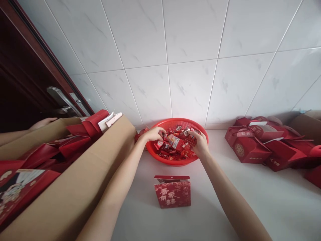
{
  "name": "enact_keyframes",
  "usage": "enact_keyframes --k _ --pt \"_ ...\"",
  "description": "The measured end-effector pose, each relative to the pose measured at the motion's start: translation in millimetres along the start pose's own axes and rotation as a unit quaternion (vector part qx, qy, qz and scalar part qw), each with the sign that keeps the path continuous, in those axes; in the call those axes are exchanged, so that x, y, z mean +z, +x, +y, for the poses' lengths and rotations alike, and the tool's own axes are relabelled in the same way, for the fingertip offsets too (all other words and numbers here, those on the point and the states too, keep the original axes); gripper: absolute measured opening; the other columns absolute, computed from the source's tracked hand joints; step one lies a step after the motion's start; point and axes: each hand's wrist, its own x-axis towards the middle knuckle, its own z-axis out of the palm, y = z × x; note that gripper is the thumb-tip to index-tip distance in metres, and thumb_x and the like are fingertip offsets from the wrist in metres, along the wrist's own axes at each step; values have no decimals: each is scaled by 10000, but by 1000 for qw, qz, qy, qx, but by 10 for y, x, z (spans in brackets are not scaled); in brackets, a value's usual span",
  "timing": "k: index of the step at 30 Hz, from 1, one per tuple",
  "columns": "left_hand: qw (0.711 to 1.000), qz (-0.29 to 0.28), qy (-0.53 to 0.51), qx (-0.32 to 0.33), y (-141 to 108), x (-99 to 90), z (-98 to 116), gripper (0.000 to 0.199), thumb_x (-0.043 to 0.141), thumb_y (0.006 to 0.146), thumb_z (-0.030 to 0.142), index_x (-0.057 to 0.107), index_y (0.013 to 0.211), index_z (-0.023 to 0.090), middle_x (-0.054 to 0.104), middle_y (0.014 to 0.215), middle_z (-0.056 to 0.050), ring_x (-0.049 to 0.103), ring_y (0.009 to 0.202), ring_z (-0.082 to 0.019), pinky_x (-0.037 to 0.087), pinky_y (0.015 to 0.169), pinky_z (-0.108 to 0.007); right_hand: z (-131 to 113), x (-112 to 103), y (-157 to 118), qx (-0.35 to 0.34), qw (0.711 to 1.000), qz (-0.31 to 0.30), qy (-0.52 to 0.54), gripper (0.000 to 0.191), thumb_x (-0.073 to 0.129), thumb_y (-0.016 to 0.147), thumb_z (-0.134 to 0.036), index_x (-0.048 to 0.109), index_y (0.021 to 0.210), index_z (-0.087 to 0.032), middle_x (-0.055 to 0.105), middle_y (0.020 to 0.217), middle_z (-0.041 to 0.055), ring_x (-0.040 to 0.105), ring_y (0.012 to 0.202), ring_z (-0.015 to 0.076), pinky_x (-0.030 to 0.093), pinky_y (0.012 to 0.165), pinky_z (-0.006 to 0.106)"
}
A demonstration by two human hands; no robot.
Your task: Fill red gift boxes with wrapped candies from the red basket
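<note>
Cropped cardboard box (pixel 82 187), then both hands, left hand (pixel 151 135) and right hand (pixel 200 144), clutching half-hidden sweets (pixel 175 147).

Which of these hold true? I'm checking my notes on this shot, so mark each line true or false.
1. Both hands are in the red basket. True: the left hand and right hand reach among the wrapped candies.
2. The small red gift box stands behind the basket. False: it stands in front, nearer the camera.
3. The cardboard carton lies to the right. False: it is on the left.
4. Finished red boxes are piled at the right. True.
</note>
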Motion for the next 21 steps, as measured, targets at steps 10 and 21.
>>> enact_keyframes --k 10,21 --pt "992 24 -119 29 -228 12 -54 573 736 602 99 720 1168 182 740 923 -43 684 838 -191 549 763 -302 8 -20 10 11 1000 -26 -2 266 788 531 -144 661 758 -203 727 711 7 702 681 199 561 497 250" --pt "946 154 -257 123 -253 111 1 339 778 641 212 753 975 157 754 1150 -104 680 1115 -268 504 1037 -442 -15 -45 -5 28 994 -103 -25 331 862 529 -195 711 823 -178 749 770 34 710 687 199 608 573 274"
